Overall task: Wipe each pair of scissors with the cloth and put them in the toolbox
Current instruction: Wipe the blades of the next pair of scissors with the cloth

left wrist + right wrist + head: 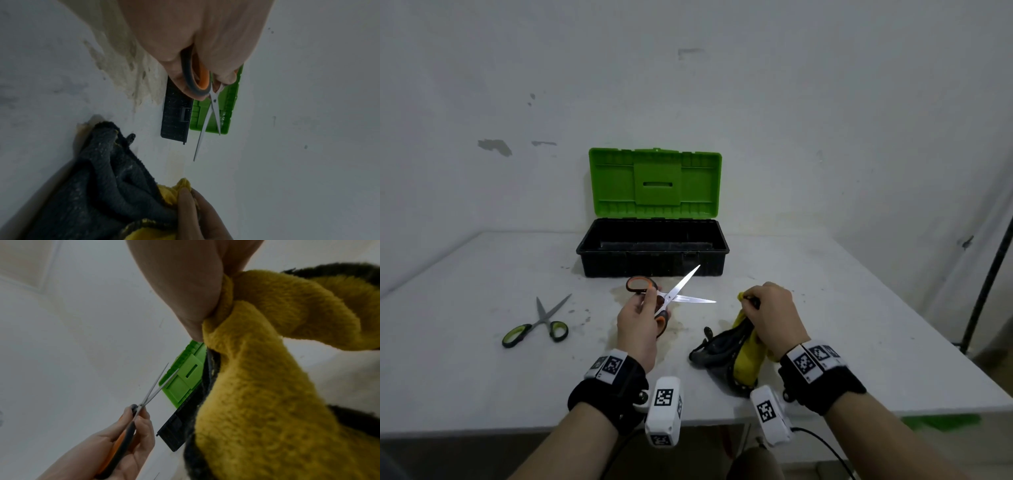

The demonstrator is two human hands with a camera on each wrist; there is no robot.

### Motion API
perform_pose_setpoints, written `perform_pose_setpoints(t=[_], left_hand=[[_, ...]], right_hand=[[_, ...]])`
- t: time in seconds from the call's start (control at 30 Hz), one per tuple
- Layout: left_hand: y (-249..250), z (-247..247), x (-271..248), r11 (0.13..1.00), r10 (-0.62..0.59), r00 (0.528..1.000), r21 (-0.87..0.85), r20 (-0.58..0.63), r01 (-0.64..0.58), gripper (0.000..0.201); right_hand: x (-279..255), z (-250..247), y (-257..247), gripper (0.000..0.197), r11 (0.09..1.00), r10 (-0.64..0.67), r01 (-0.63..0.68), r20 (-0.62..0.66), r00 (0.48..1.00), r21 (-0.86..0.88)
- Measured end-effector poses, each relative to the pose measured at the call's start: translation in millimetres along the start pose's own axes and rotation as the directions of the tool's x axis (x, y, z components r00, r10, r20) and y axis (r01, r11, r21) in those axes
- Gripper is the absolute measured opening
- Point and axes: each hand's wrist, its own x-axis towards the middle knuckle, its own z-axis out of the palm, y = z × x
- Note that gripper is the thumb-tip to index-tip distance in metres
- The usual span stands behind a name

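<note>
My left hand (643,315) grips the orange-and-black handles of a pair of scissors (681,293) above the table, blades spread apart and pointing right, toward the toolbox. The same scissors (207,120) (152,391) show in both wrist views. My right hand (770,311) pinches the top of a yellow-and-dark-grey cloth (736,356) (98,186) (257,386), lifting part of it while the rest lies on the table. A second pair, the green-handled scissors (537,325), lies open at the left. The toolbox (654,246), black with a raised green lid, stands open behind.
The white table (859,325) has brownish stains under my hands and its front edge lies near my wrists. A white wall rises right behind the toolbox. A dark pole (986,291) stands past the right table edge.
</note>
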Motion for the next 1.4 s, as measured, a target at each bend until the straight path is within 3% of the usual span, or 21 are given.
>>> perform_pose_setpoints(t=[0.23,0.37,0.43,0.53,0.63,0.73,0.83,0.93,1.0,1.23,1.4], left_hand=[[-2.4,5.4,6.4,1.0,-0.013,1.0,0.018,0.007,0.013,0.027],[-2.8,13.0,8.6,0.999,-0.034,0.999,-0.012,0.007,0.034,0.026],[-2.6,16.0,9.9,0.999,-0.033,0.999,-0.041,0.008,0.034,0.024],[-1.0,21.1,11.1,0.996,-0.03,0.999,-0.081,0.013,0.031,0.023],[1.0,30.1,9.3,0.989,-0.029,0.999,-0.148,0.016,0.031,0.022],[-1.1,41.0,1.6,0.989,-0.017,0.998,-0.146,0.054,0.024,0.022],[0.5,46.4,-8.1,0.99,0.001,0.998,-0.138,0.064,0.008,0.021],[2.6,42.9,-13.6,0.993,0.006,0.996,-0.122,0.087,0.005,0.021],[4.0,37.5,-15.7,0.995,0.016,0.995,-0.1,0.098,-0.006,0.021],[19.5,1.7,-5.0,0.983,0.151,0.984,0.09,0.095,-0.159,0.016],[29.1,-22.5,-0.7,0.906,0.18,0.958,0.343,0.221,-0.25,0.015]], right_hand=[[37.9,5.8,20.8,0.02,0.989,0.123,-0.12,0.034,0.992,-0.082],[46.5,8.8,27.2,0.028,0.973,0.226,-0.211,0.202,0.953,-0.097],[40.9,8.3,23.5,0.039,0.971,0.213,-0.179,0.234,0.949,-0.159],[20.5,3.5,5.4,0.038,0.958,0.14,-0.092,0.163,0.977,-0.272],[-2.5,-7.5,-18.3,0.035,0.991,0.101,-0.122,0.293,0.951,0.056],[-13.6,-6.0,-38.9,0.034,0.924,0.02,-0.171,0.404,0.914,0.342],[-15.2,2.3,-52.0,0.031,0.86,-0.039,-0.19,0.431,0.901,0.474],[-15.9,4.9,-60.7,0.024,0.706,-0.095,-0.275,0.472,0.876,0.652],[-15.4,7.1,-63.7,0.023,0.665,-0.12,-0.286,0.476,0.871,0.691],[-5.5,-7.2,-51.4,0.018,0.778,-0.031,-0.246,0.427,0.904,0.578],[-0.7,-19.2,-40.6,0.017,0.886,-0.034,-0.144,0.372,0.928,0.44]])
